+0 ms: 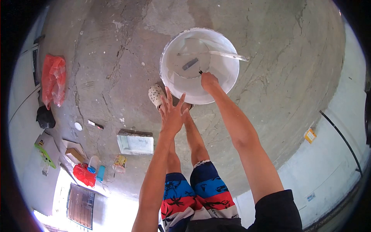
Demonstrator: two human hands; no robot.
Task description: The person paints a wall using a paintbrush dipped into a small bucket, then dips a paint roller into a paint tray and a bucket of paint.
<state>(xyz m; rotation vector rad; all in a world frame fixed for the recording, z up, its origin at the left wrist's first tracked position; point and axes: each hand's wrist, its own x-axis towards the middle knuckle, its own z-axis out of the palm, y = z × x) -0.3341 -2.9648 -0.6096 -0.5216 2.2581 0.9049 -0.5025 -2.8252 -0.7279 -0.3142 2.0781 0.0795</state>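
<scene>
A large white bucket (168, 83) stands on the grey floor, with whitish liquid inside. A whitened stick (228, 55) lies across it, one end jutting past the right rim. My right hand (210, 82) is over the bucket, closed around a small dark handle (201, 72); what this belongs to is not clear. A grey, blade-like shape (190, 63) shows in the bucket, left of that handle. My left hand (172, 113) is at the bucket's near left edge, fingers spread, holding nothing.
A white-coated tray (135, 144), a paint-marked tub (119, 164) and a brush (96, 124) are on the floor at left. Red plastic bags (54, 81) lie further left. A shoe (155, 96) is beside the bucket. At right, a yellow box (310, 135) is near the wall.
</scene>
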